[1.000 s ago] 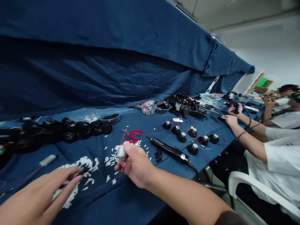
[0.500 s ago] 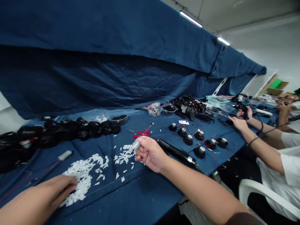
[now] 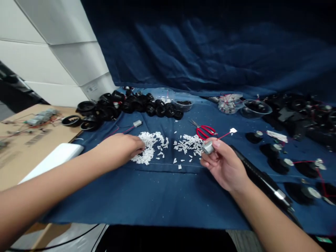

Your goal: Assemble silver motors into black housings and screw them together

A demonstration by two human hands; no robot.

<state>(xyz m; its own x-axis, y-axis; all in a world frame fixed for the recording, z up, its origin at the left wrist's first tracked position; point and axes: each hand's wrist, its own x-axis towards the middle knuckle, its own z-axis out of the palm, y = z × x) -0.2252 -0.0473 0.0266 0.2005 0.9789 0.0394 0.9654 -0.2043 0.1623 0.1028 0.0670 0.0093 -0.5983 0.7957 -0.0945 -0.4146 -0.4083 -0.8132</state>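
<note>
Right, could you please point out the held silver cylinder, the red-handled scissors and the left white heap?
Held silver cylinder (image 3: pixel 208 147), head view: on its metal casing.
Red-handled scissors (image 3: pixel 200 127), head view: where the handles meet.
Left white heap (image 3: pixel 148 147), head view: its middle.

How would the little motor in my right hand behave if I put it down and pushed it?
The motor would probably roll, since it looks rounded. It appears grey and metallic, so likely rigid and fairly heavy for its size. The thin red wire looks bendable and might drag.
</note>
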